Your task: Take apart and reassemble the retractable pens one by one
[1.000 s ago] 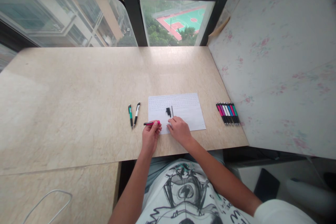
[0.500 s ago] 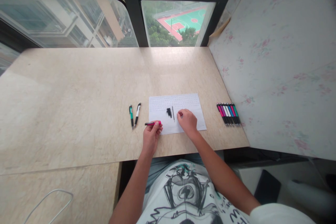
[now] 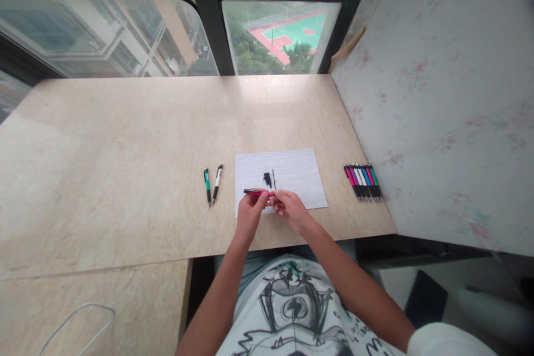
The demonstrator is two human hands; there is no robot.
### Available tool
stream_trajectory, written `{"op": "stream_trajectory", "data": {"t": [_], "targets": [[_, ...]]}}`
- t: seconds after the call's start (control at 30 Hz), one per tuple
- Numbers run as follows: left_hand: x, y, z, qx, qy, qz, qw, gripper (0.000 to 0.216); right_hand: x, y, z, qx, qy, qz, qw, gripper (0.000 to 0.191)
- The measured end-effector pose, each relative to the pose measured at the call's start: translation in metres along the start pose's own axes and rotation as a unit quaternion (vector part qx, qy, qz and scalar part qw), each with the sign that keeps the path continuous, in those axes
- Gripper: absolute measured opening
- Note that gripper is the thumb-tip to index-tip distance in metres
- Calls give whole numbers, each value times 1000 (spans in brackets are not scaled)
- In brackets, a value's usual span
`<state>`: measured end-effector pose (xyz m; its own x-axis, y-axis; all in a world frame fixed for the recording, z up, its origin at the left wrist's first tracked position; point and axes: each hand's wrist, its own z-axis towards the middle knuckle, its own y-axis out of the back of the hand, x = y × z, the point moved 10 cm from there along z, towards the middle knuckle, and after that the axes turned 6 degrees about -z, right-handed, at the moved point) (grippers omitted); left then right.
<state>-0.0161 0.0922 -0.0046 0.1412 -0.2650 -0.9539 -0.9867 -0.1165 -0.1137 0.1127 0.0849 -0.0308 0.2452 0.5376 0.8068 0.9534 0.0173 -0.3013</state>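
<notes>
My left hand (image 3: 252,212) is closed around a pink pen barrel (image 3: 261,192) whose black end points left. At the barrel's right end, the fingertips of my right hand (image 3: 290,208) are pinched together. Whatever small part lies between them is too small to make out. Both hands are over the lower part of a sheet of paper (image 3: 300,172) with handwriting. Just beyond my fingers, small black pen parts (image 3: 267,179) lie on the sheet. Beside them is a thin dark ink refill (image 3: 273,178), its near end close to my right fingers.
Left of the paper lie a green pen (image 3: 207,186) and a white pen (image 3: 217,183). A row of several coloured pens (image 3: 362,182) sits by the wall (image 3: 438,122) on the right. A white cable (image 3: 98,305) rests on the lower left surface. Windows border the table's (image 3: 137,144) back.
My left hand has carried the pink barrel rightward over the paper. My right hand has come left and nearer, so its fingertips now meet the barrel's end.
</notes>
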Motion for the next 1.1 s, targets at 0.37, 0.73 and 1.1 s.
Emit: {"op": "stream_trajectory", "data": {"t": [0.37, 0.73, 1.1], "targets": [[-16, -18, -2, 42, -68, 247, 966, 27, 16, 8, -11, -29, 104, -178, 978, 20], [4, -19, -1, 48, -29, 169, 984, 31, 53, -7, -41, -118, 316, -574, 746, 13], [-6, -5, -7, 63, -34, 187, 980, 30, 60, 53, -23, -252, 235, -598, 724, 9]]}}
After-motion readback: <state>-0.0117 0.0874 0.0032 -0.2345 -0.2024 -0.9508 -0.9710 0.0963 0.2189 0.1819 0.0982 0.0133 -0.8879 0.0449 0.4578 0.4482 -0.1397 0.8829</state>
